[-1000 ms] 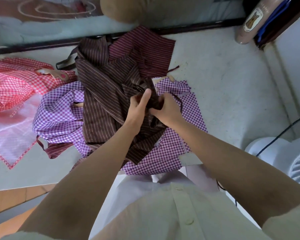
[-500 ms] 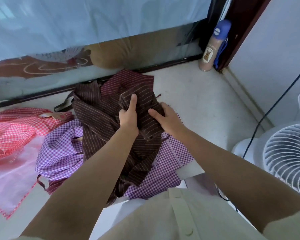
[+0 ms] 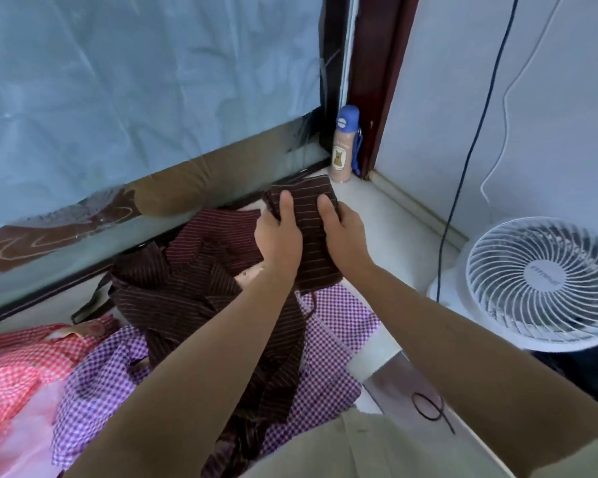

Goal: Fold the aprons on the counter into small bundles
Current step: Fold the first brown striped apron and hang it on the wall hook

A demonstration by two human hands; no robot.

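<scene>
In the head view, your left hand (image 3: pixel 278 232) and right hand (image 3: pixel 342 232) each keep a closed grip on the folded end of the dark brown pinstriped fabric apron (image 3: pixel 308 208), thumbs on top and fingers apparently curled beneath. That end is over the white desk (image 3: pixel 377 215) near the back corner. The rest of it trails onto the purple gingham apron (image 3: pixel 335 339). A round white fan (image 3: pixel 542 281) stands to your right.

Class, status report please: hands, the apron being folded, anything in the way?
Left hand, right hand grip brown striped apron, top raised, rest trailing. Not bundled yet. Purple checked apron beneath; bottle close beyond.
</scene>
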